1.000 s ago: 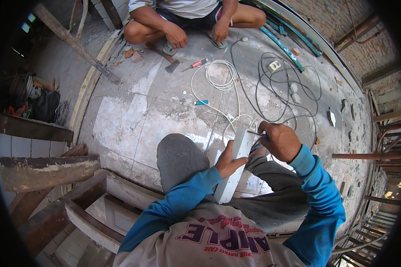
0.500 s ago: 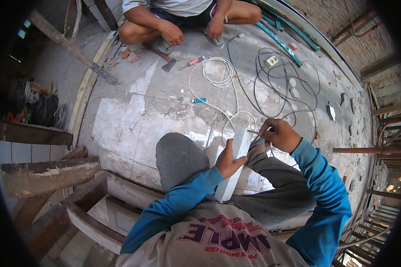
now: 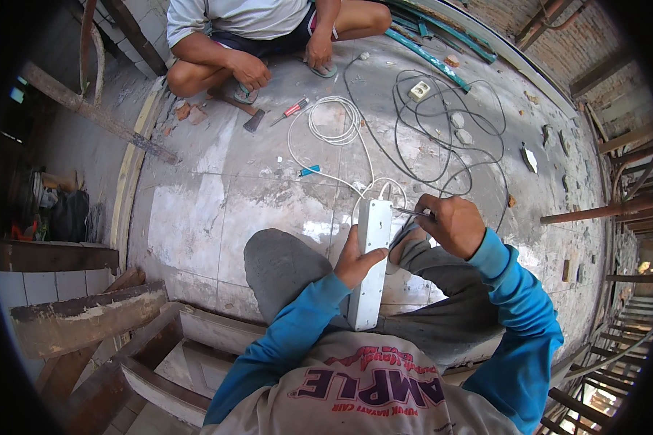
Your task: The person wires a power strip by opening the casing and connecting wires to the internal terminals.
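A long white power strip (image 3: 372, 290) rests upright along my lap, its flat back with small screws facing up. My left hand (image 3: 355, 259) is closed around its middle, thumb across the face. My right hand (image 3: 453, 223) pinches a slim screwdriver (image 3: 408, 212), whose thin shaft points at the strip's far end, near a corner screw; whether the tip touches is too small to tell. From that far end a white cable (image 3: 371, 156) runs out to a loose coil on the floor.
Beyond sit a hatchet (image 3: 254, 120), a red screwdriver (image 3: 295, 108) and a blue lighter (image 3: 308, 171). A black cord (image 3: 384, 134) with a white socket (image 3: 419, 90) sprawls right. Another person's hand (image 3: 251, 70) rests ahead. Wooden frames (image 3: 87, 308) stand left.
The power strip has turned so its screwed back faces up more squarely. My right hand's screwdriver now points at its far corner. The whole view has shifted slightly.
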Tool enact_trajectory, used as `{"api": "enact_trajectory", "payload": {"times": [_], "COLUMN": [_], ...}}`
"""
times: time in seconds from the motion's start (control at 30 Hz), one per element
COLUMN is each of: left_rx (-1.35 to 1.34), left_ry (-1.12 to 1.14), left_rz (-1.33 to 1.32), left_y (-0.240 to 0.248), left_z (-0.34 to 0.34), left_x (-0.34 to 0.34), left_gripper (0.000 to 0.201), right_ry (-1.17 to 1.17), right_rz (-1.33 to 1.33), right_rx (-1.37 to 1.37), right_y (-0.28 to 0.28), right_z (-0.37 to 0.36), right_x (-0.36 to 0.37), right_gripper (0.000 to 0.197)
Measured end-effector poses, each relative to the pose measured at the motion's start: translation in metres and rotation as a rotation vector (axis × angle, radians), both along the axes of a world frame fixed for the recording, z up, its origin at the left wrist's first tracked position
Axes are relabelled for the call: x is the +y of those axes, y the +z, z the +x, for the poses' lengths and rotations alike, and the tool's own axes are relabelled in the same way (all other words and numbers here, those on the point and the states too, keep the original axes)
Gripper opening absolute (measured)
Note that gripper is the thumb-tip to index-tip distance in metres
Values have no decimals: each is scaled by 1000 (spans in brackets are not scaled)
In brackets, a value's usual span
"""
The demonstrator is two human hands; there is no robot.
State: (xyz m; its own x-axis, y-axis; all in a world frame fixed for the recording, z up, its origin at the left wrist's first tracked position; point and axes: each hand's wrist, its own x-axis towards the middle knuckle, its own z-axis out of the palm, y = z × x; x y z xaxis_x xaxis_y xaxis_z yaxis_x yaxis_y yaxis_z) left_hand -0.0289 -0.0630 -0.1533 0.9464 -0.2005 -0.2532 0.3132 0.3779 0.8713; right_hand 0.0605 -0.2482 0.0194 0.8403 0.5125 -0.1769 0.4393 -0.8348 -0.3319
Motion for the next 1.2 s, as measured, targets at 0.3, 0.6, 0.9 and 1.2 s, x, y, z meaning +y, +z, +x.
{"api": "enact_trajectory", "payload": {"times": [0.3, 0.6, 0.9, 1.2], "left_rx": [-18, -72, -67, -112], "left_ry": [-38, -33, -5, 3], "left_rz": [-1, 89, 128, 122], "left_y": [4, -1, 5, -3], "left_z": [1, 0, 2, 1], "left_x": [-1, -3, -3, -3], "left_gripper": [57, 57, 56, 58], "right_ry": [-5, 145, 72, 26], "right_rz": [-4, -182, -12, 37], "right_rx": [-47, -194, -150, -121], "right_y": [-9, -20, -34, -32], "right_z": [-4, -10, 3, 6], "right_x": [-8, 6, -5, -7], "right_gripper": [16, 19, 31, 22]}}
